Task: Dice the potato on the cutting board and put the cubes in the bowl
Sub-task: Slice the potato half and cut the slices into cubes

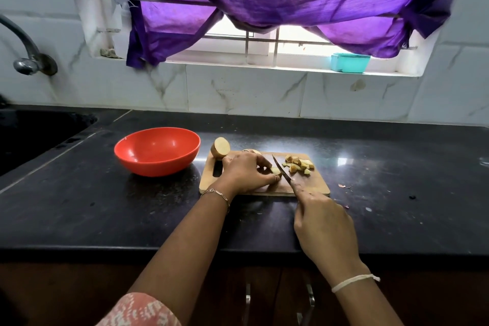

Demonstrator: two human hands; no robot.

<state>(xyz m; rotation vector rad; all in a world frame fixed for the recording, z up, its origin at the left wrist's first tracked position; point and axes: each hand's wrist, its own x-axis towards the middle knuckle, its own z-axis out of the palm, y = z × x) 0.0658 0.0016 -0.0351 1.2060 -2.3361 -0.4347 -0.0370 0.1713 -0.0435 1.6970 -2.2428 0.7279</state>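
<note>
Potato piece (275, 171), pale-fleshed and brown-skinned, sits on the rectangular wooden cutting board (313, 186) mid-desk (105, 214), left hand (246, 172) pinching it, right hand (321, 219) clenched round the steel knife (282, 171); judged firm, light, wet-slick: hold flat face down, fingertips tucked.

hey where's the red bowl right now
In the head view the red bowl sits on the black counter, just left of the cutting board, beside the potato half.

knife (282, 172) against potato piece (275, 171) — cubes (298, 164) beside
</note>
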